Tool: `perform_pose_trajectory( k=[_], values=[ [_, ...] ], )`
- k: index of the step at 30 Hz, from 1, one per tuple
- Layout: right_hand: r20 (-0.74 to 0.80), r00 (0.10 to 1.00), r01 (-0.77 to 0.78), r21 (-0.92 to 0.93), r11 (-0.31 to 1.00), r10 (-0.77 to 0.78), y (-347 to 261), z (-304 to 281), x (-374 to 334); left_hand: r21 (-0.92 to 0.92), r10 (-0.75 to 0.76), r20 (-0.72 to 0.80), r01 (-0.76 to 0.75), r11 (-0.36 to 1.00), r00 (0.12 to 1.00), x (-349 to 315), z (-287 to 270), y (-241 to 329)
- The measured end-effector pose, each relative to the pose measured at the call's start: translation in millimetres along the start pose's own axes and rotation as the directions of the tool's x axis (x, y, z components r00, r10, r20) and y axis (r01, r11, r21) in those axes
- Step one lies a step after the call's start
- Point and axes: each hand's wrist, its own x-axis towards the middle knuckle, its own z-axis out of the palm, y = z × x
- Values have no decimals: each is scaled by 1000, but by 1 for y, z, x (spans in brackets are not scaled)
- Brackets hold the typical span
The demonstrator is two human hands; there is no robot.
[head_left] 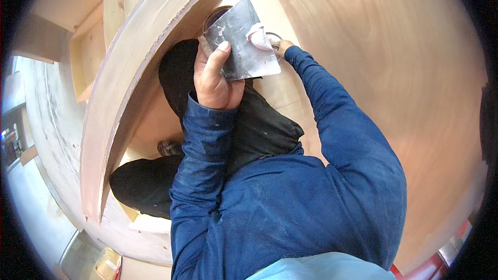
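Observation:
My left hand [215, 75] grips a flat grey plate [238, 54], thumb on its upper face and fingers underneath. The plate is smeared white, and a lump of pale pink putty [260, 37] sits at its right edge. Just beyond that lump is my right hand [283, 48], small in view, its fingers closed and partly hidden. A thin curved rim [275, 35] shows beside it; what it belongs to, and what the fingers hold, I cannot make out. Behind the plate's upper left corner, a dark round rim [215, 16] is mostly covered.
A curved wooden panel [124, 72] with a rough edge arches along my left. To the right stands a broad plywood surface [384, 72]. My legs in black trousers [259, 124] are folded between them. Wooden framing [88, 46] lies beyond the left panel.

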Motion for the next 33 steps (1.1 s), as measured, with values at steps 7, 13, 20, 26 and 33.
perform_pose_trajectory(
  k=[7, 13, 20, 26, 33],
  values=[
    [103, 987, -114, -101, 988, 124, 4, 1, 47, -14, -4, 63, 5, 1000, 998, 6, 5, -4],
    [-116, 924, -350, 131, 928, 365, 25, 35, 45, -27, -79, 103, 82, 996, 992, 9, 14, -11],
    [-22, 994, -113, -110, 987, 112, 22, 21, 9, 12, -39, 52, 39, 999, 998, 9, 7, -7],
    [13, 984, -179, 1, 984, 179, 30, 1, -36, 64, -68, -1, 68, 996, 998, 10, 0, -6],
    [178, 984, 65, -228, 971, -24, -6, -7, -62, 118, 30, 66, -37, 992, 997, 7, -3, 3]
  ],
)
